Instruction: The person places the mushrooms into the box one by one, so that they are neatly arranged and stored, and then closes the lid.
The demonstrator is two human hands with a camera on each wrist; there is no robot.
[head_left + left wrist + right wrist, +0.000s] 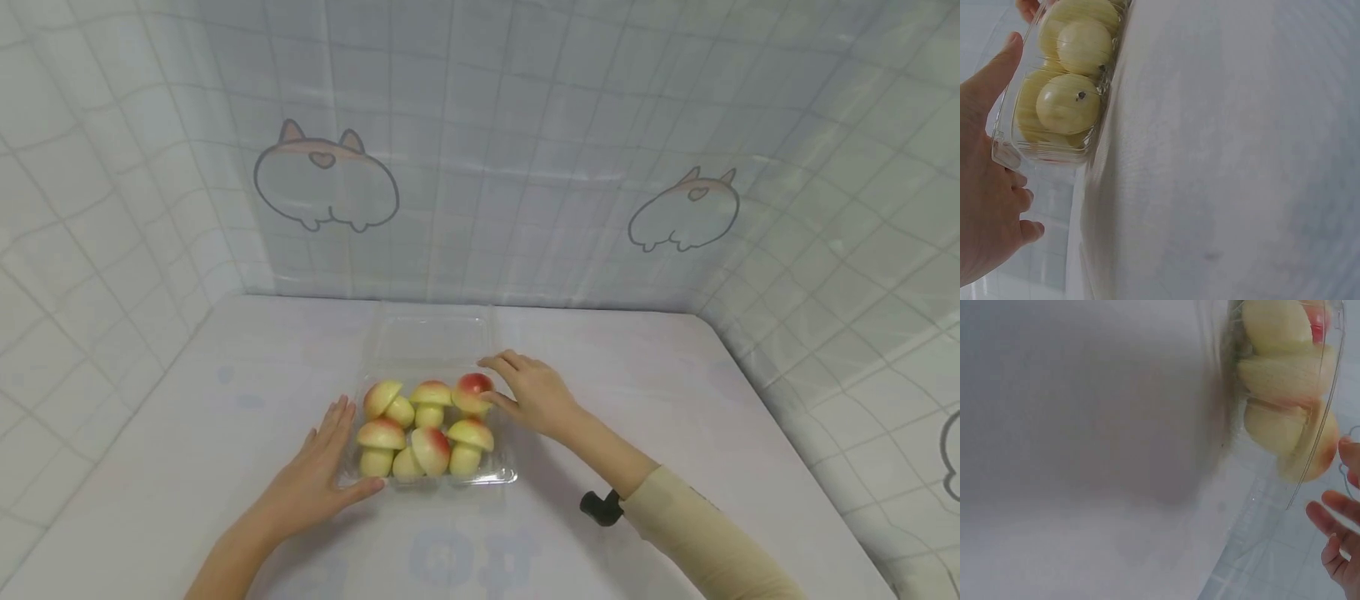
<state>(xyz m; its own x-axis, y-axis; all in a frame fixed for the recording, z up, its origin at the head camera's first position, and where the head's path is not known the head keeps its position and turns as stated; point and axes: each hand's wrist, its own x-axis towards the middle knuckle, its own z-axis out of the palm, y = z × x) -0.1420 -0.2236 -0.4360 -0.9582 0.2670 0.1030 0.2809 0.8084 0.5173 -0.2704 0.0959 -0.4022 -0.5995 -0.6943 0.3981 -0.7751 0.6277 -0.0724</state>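
Observation:
A clear plastic clamshell box holds several yellow mushroom shapes with red-tinged caps, lying in two rows. Its see-through lid is folded back behind it. My left hand lies along the box's left side with straight fingers, its thumb by the front left corner; the left wrist view shows the thumb alongside the box wall. Over the back right corner reaches my right hand, thumb at the reddest mushroom and fingers spread near the hinge. Whether that thumb touches it I cannot tell.
A white cloth covers the table, its back edge beyond the lid. A small black object shows beside the right forearm. Grid-patterned curtains with cartoon drawings hang behind and at both sides.

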